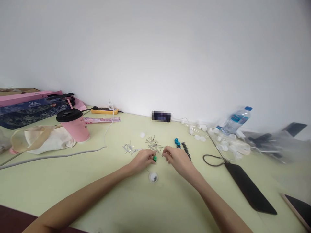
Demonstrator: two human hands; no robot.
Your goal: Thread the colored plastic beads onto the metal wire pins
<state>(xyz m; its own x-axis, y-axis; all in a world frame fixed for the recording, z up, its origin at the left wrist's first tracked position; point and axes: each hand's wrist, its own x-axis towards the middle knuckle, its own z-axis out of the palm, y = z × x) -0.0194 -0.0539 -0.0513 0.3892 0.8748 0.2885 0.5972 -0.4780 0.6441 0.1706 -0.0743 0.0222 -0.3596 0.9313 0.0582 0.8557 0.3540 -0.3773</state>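
Observation:
My left hand [142, 160] is closed in a pinch on a small shiny green metal part [155, 159] with a thin pin rising from it. Just to the right, the fingertips of my right hand [178, 159] are pressed together. A thin metal piece may be between them, but it is too small to make out. Beyond both hands lies a loose pile of thin metal pins [152, 141], with bent silver wire pieces [130, 148] to its left. A small round white cup [153, 177] with tiny dark bits inside stands nearer me.
Blue metal parts [177, 142] and a row of black parts [186, 150] lie beyond my right hand. A pink cup [75, 127], cable [55, 156] and yellow power strip [103, 111] are left. White caps, a water bottle [236, 120] and a black pouch [250, 187] lie right.

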